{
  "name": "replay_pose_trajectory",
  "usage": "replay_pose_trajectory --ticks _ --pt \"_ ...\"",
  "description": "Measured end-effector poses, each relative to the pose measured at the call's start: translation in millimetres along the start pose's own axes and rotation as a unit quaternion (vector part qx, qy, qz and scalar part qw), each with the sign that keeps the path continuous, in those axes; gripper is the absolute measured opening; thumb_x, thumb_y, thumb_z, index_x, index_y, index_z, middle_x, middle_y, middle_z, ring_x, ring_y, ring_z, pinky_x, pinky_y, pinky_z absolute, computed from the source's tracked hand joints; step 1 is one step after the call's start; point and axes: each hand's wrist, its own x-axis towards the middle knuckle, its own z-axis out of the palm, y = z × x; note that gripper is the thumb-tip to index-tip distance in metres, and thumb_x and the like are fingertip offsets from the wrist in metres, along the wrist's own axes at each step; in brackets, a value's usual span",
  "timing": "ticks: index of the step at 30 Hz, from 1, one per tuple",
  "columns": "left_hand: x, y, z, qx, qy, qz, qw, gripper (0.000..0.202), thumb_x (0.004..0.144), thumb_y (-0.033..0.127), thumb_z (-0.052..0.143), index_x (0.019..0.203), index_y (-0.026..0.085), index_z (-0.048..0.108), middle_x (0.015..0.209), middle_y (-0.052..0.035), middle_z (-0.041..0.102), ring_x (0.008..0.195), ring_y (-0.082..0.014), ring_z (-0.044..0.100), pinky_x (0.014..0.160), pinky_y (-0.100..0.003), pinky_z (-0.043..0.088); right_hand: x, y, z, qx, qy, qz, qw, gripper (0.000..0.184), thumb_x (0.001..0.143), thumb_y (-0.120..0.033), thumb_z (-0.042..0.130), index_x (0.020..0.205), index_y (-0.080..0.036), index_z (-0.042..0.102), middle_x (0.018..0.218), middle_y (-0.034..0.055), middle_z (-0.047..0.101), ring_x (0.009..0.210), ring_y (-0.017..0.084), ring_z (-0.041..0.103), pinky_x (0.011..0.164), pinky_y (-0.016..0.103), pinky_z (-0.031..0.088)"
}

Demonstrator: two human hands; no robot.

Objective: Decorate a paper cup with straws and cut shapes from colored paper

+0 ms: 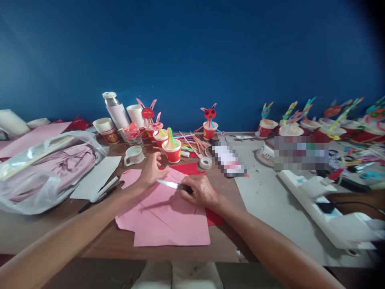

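Through the head view, I am looking down on two bare hands that are working apart from each other over a brown tabletop [102,245]. My right hand [200,190] is clamping a black-handled blade [171,184]; the fingers are covering much of the handle, so I cannot tell whether it is a knife or closed scissors. The blade is pointing left, above the pink paper [174,228]. That sheet is lying directly in front of me, with red paper [215,218] showing from underneath. My left hand [152,172] is hovering or resting at the sheet's far edge, thumb and fingers spread apart; I cannot tell whether the thumb is pressing.

A white sheet [99,176] and a white pen [105,188] are lying to the left, while a mug [136,157], a paper cup [173,155] and a tape roll [205,165] are sitting beyond.

I am judging the step in hand to be cutting, or preparing to cut, the pink paper. The next move is calling for a firm left-hand hold, well clear of the tip.
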Motion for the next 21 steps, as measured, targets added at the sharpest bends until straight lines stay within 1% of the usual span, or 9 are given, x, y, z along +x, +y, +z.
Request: replay_pose_trajectory --ticks 1,2,4,6,9,12,15,19,21 --pt "-4.9 3.9 -6.4 0.020 0.011 0.038 0.999 0.053 0.067 0.034 0.065 0.114 0.018 0.047 0.105 -0.0079 0.055 0.080 -0.0181 0.057 0.070 -0.033 0.048 -0.5 -1.3 0.2 0.000 0.009 -0.017 1.000 0.011 0.078 -0.026 0.049 0.073 -0.017 0.055 0.061 0.0000 0.058 0.055 0.011 0.050 0.053 0.021 0.029" --pt "-9.1 9.3 -10.9 0.026 0.004 0.078 0.997 0.042 0.072 0.034 0.060 0.110 0.020 0.050 0.104 -0.0066 0.056 0.079 -0.0166 0.057 0.071 -0.032 0.048 -0.7 -3.0 -0.1 0.000 0.017 -0.038 0.999 0.012 0.078 -0.027 0.049 0.073 -0.018 0.054 0.060 -0.0002 0.057 0.055 0.011 0.049 0.053 0.022 0.029" --pt "-14.3 23.0 -11.9 0.016 -0.058 0.158 0.986 0.021 0.078 0.030 0.053 0.096 0.020 0.058 0.095 -0.0043 0.059 0.076 -0.0148 0.057 0.072 -0.028 0.047 -0.3 -7.8 -2.3 -0.002 0.026 -0.086 0.996 0.014 0.080 -0.029 0.047 0.071 -0.018 0.052 0.059 -0.0008 0.055 0.054 0.011 0.048 0.052 0.023 0.029" --pt "-13.7 37.9 -0.5 0.010 -0.125 0.217 0.968 0.016 0.083 0.026 0.048 0.086 0.020 0.063 0.087 -0.0035 0.063 0.080 -0.0157 0.058 0.075 -0.028 0.046 0.9 -13.7 -5.9 -0.008 0.035 -0.129 0.991 0.016 0.081 -0.030 0.046 0.069 -0.019 0.049 0.058 -0.0012 0.054 0.054 0.011 0.047 0.052 0.024 0.029" --pt "-2.8 56.7 32.2 0.015 -0.182 0.260 0.948 0.021 0.085 0.026 0.046 0.089 0.020 0.065 0.089 -0.0047 0.064 0.084 -0.0175 0.059 0.077 -0.029 0.045 3.0 -21.8 -11.0 -0.018 0.047 -0.182 0.982 0.018 0.082 -0.029 0.044 0.067 -0.020 0.048 0.058 -0.0012 0.054 0.055 0.012 0.048 0.053 0.025 0.030" --pt "12.8 68.8 65.3 0.054 -0.194 0.275 0.940 0.026 0.083 0.027 0.049 0.104 0.022 0.062 0.099 -0.0058 0.061 0.091 -0.0203 0.058 0.080 -0.031 0.045 4.2 -25.0 -12.1 -0.016 0.060 -0.209 0.976 0.019 0.082 -0.029 0.042 0.066 -0.020 0.048 0.057 -0.0016 0.053 0.055 0.012 0.048 0.052 0.025 0.031" --pt "25.3 74.8 87.7 0.107 -0.193 0.261 0.940 0.027 0.079 0.029 0.054 0.104 0.022 0.062 0.102 -0.0068 0.057 0.088 -0.0221 0.058 0.075 -0.033 0.046 4.6 -21.8 -10.0 -0.026 0.053 -0.208 0.976 0.020 0.082 -0.026 0.042 0.064 -0.020 0.048 0.056 -0.0015 0.052 0.054 0.012 0.048 0.052 0.026 0.031" --pt "34.6 79.6 100.1 0.122 -0.204 0.246 0.940 0.019 0.078 0.029 0.057 0.091 0.020 0.066 0.099 -0.0063 0.055 0.082 -0.0197 0.059 0.073 -0.031 0.047 4.8 -15.6 -5.9 -0.054 0.011 -0.200 0.978 0.017 0.083 -0.025 0.043 0.068 -0.020 0.049 0.058 -0.0013 0.053 0.055 0.012 0.048 0.053 0.026 0.032" --pt "36.9 82.3 95.3 0.088 -0.187 0.248 0.947 0.019 0.079 0.030 0.057 0.092 0.019 0.066 0.096 -0.0058 0.055 0.080 -0.0177 0.059 0.072 -0.030 0.048 4.8 -14.7 -4.3 -0.051 0.032 -0.206 0.977 0.017 0.082 -0.026 0.043 0.067 -0.019 0.049 0.057 -0.0014 0.053 0.054 0.012 0.047 0.051 0.026 0.030"
